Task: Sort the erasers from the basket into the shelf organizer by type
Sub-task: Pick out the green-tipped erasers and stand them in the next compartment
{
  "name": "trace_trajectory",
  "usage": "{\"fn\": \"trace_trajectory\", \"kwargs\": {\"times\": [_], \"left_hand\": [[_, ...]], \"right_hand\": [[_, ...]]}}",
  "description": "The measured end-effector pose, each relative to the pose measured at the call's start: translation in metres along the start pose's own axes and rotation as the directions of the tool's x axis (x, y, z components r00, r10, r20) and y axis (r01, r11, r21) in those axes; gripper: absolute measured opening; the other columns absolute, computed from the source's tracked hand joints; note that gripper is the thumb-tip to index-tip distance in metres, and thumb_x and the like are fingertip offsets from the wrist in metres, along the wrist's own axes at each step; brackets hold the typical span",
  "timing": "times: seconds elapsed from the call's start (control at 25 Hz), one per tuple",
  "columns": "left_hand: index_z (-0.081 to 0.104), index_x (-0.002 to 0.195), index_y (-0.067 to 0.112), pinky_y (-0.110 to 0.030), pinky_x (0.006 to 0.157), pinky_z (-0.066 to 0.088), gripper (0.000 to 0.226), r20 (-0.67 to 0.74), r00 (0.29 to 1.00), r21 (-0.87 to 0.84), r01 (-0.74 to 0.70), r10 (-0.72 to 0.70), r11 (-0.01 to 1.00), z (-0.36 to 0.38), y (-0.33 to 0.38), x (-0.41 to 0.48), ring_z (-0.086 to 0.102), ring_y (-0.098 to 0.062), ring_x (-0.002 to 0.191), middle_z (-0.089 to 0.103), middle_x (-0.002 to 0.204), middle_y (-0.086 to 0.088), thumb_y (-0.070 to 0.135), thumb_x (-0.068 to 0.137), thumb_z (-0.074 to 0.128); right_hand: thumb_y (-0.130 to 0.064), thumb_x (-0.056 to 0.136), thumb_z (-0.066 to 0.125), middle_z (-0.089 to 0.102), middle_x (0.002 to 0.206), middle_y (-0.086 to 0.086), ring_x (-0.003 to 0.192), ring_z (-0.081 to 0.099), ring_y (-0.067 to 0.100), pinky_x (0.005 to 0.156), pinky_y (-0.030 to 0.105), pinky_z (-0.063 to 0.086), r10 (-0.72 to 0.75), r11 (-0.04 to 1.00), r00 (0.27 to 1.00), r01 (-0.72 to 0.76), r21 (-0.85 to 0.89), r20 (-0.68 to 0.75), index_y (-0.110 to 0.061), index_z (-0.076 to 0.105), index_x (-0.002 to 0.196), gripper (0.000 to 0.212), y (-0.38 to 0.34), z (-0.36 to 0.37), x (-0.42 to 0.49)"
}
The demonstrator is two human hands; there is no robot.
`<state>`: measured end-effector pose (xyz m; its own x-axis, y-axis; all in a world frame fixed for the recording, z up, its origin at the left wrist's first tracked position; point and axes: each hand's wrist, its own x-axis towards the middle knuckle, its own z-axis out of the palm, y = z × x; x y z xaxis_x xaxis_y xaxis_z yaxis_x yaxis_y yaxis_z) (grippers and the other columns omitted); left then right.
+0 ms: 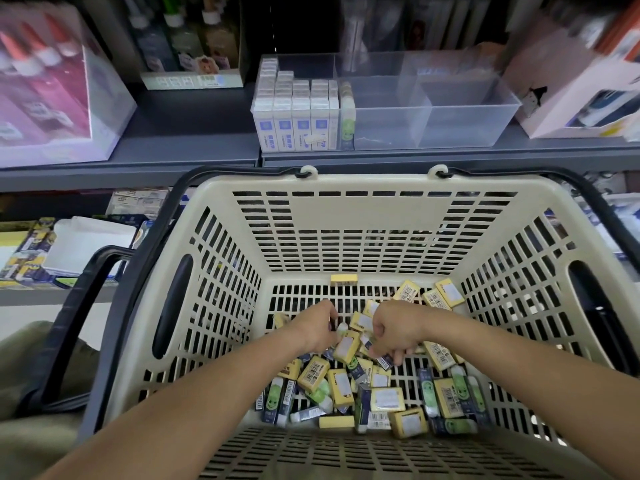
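Observation:
A beige slotted basket [374,216] holds a heap of small erasers: yellow boxed ones [313,373], green smiley-face ones [427,388] and dark blue-sleeved ones [286,400]. Both my hands are down in the heap. My left hand [317,328] is curled around an eraser with a white end. My right hand [393,336] pinches a dark blue-sleeved eraser at its fingertips. On the shelf above stands a clear organizer [433,112]; its left compartment is packed with white-and-blue erasers [294,124], and a thin row of green erasers [347,116] stands beside them.
The organizer's middle and right compartments show nothing inside. Dark basket handles [152,258] hang at both sides. A clear box of bottles [52,88] stands at the shelf's left and a pink box [585,95] at its right. More stock lies on the lower left shelf [52,251].

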<state>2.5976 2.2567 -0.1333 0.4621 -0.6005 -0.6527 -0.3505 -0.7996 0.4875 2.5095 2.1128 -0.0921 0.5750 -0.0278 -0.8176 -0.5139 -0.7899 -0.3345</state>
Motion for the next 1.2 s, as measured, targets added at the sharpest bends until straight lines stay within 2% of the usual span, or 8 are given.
{"fn": "trace_trajectory", "kwargs": {"times": [0.16,0.32,0.6,0.68,0.8,1.0,1.12,1.2], "left_hand": [[0.052,0.119,0.013,-0.021,0.05,0.041,0.033,0.047,0.998,-0.164,0.057,-0.05,0.985,-0.003,0.003,-0.001,0.051,-0.013,0.065,0.053,0.109,-0.004,0.015,0.087,0.061],[0.052,0.116,0.008,-0.02,0.052,0.04,0.033,0.198,0.975,-0.395,0.173,-0.1,0.902,0.008,0.011,-0.005,0.051,-0.017,0.082,0.056,0.113,-0.01,0.002,0.084,0.061],[0.048,0.126,0.01,-0.018,0.051,0.042,0.043,0.165,0.983,-0.371,0.14,-0.083,0.918,0.016,0.015,-0.007,0.046,-0.009,0.065,0.052,0.109,-0.007,0.015,0.087,0.065],[0.049,0.127,0.01,-0.018,0.053,0.043,0.045,0.17,0.98,-0.41,0.164,-0.101,0.897,0.016,0.015,-0.006,0.048,-0.01,0.069,0.05,0.108,-0.005,0.018,0.087,0.066],[0.048,0.128,0.01,-0.022,0.063,0.044,0.043,0.173,0.976,-0.524,0.206,-0.134,0.826,0.014,0.017,-0.006,0.053,-0.016,0.084,0.054,0.111,-0.008,0.016,0.089,0.063],[0.048,0.125,0.01,-0.023,0.057,0.043,0.034,0.08,0.991,-0.724,0.133,-0.109,0.677,-0.007,0.025,-0.002,0.049,-0.016,0.067,0.058,0.102,-0.014,0.012,0.092,0.058],[0.049,0.114,0.013,-0.021,0.054,0.043,0.029,0.001,0.988,-0.844,0.082,-0.152,0.529,-0.022,0.028,-0.001,0.053,-0.014,0.067,0.06,0.095,-0.011,0.008,0.089,0.062],[0.05,0.105,0.011,-0.02,0.051,0.041,0.023,-0.058,0.983,-0.858,0.04,-0.175,0.512,-0.024,0.028,-0.001,0.052,-0.011,0.06,0.06,0.081,-0.006,0.014,0.087,0.065]], "right_hand": [[-0.03,0.085,0.067,0.061,0.059,-0.002,0.049,0.061,0.001,0.045,0.015,0.045,-0.006,1.0,1.0,0.006,0.028,0.007,-0.01,0.056,0.075,0.024,0.001,0.0,-0.001],[-0.028,0.084,0.068,0.066,0.068,0.002,0.057,0.063,0.006,0.047,0.016,0.047,-0.015,0.993,0.999,0.011,0.119,0.038,-0.012,0.052,0.075,0.025,-0.001,0.005,0.0],[-0.022,0.086,0.066,0.068,0.088,0.015,0.079,0.068,0.017,0.065,0.022,0.056,0.144,0.886,0.987,-0.16,0.436,0.071,0.006,0.055,0.107,0.036,-0.006,0.017,-0.003],[-0.019,0.087,0.064,0.065,0.091,0.016,0.081,0.069,0.019,0.065,0.023,0.056,0.174,0.866,0.984,-0.165,0.473,0.026,0.004,0.055,0.103,0.03,-0.008,0.029,-0.004],[-0.012,0.087,0.062,0.064,0.084,0.011,0.073,0.066,0.018,0.072,0.031,0.057,0.172,0.779,0.976,-0.051,0.625,-0.134,-0.006,0.054,0.093,0.012,-0.011,0.05,-0.004],[-0.003,0.084,0.062,0.061,0.087,0.014,0.08,0.062,0.027,0.08,0.042,0.053,0.183,0.638,0.909,0.18,0.749,-0.375,-0.008,0.054,0.095,0.014,-0.015,0.041,0.001],[-0.006,0.086,0.062,0.064,0.09,0.013,0.078,0.062,0.019,0.069,0.029,0.056,0.164,0.513,0.904,0.264,0.817,-0.395,-0.01,0.052,0.091,0.012,-0.018,0.021,-0.003],[-0.012,0.088,0.063,0.068,0.092,0.009,0.075,0.065,0.012,0.058,0.02,0.052,0.17,0.463,0.902,0.282,0.84,-0.397,-0.011,0.052,0.092,0.012,-0.018,0.012,-0.006]]}}
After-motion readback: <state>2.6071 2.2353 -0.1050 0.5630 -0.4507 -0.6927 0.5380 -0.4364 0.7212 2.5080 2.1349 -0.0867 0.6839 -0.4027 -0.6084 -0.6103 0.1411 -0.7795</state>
